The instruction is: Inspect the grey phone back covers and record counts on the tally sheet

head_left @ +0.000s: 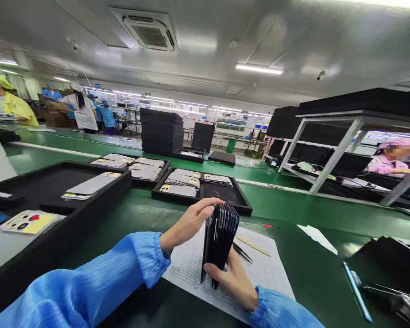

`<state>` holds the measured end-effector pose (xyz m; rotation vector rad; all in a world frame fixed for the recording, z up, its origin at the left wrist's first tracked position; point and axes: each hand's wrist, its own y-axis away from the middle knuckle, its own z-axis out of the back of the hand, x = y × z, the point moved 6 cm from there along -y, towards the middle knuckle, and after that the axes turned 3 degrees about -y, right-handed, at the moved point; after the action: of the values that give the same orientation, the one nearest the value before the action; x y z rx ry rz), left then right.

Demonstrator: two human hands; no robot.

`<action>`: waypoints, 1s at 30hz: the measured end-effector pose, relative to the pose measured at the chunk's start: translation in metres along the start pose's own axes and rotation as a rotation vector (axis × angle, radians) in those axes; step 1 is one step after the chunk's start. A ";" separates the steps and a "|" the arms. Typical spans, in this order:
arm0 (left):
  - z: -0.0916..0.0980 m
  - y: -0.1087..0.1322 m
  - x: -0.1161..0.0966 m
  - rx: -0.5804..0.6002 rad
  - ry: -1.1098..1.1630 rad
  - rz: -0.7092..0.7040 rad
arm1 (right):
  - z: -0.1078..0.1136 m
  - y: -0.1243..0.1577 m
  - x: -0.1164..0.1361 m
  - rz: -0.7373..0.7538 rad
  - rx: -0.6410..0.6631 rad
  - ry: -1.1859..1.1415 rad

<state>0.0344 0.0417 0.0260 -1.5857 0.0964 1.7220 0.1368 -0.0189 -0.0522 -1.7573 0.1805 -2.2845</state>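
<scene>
Head view: the right hand pinches the black panels low, upright over the gridded paper, while the left hand, grip unclear, touches their top, probably keeping them even.

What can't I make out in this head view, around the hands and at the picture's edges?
All in the head view:
Right hand: most fingers are hidden behind the black panels.
Panel count: they stand too tightly packed to number surely.
Dark tweezers: one end is hidden behind the panels.
Printed sheet: its writing is too small to read.
Large tray: the left edge cuts it off.
</scene>
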 end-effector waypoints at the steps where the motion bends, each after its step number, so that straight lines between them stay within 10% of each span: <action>1: 0.001 0.001 -0.001 -0.013 -0.014 -0.019 | 0.000 0.000 0.000 0.004 -0.002 0.006; 30: -0.008 0.012 -0.020 -0.053 -0.145 -0.100 | 0.001 -0.001 -0.012 -0.003 0.119 -0.085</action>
<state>0.0322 0.0194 0.0367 -1.4725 -0.0993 1.7667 0.1408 -0.0144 -0.0623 -1.7908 0.0256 -2.1697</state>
